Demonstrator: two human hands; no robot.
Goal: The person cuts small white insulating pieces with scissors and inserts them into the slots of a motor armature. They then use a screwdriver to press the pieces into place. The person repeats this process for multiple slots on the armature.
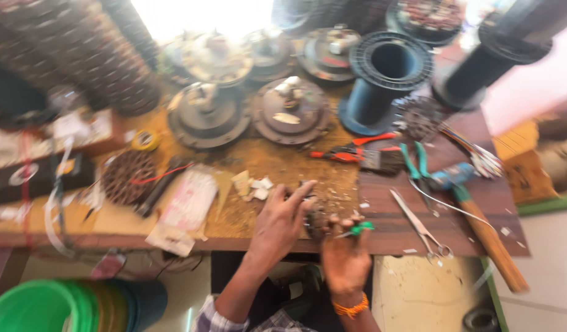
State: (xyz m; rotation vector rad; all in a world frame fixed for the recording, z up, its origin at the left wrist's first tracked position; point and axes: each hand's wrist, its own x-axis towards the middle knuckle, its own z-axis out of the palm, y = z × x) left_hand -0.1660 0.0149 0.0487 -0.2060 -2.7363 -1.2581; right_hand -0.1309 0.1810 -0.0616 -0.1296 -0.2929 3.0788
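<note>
Head view, blurry, right hand point(346, 261) at six o'clock pinching a small green-handled tool point(359, 229), left hand point(282, 222) just beside it, fingers curled on a dark round part point(314, 216) at the wooden table point(271, 163) edge, scissors point(420, 229) at three o'clock, red pliers point(351, 150) farther up, round metal motor covers point(289, 110) at twelve o'clock, blue spool point(382, 77) at one o'clock.

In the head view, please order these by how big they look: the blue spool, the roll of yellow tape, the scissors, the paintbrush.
1. blue spool
2. scissors, lying nearer the camera, so its rank is unsure
3. paintbrush
4. roll of yellow tape
</note>
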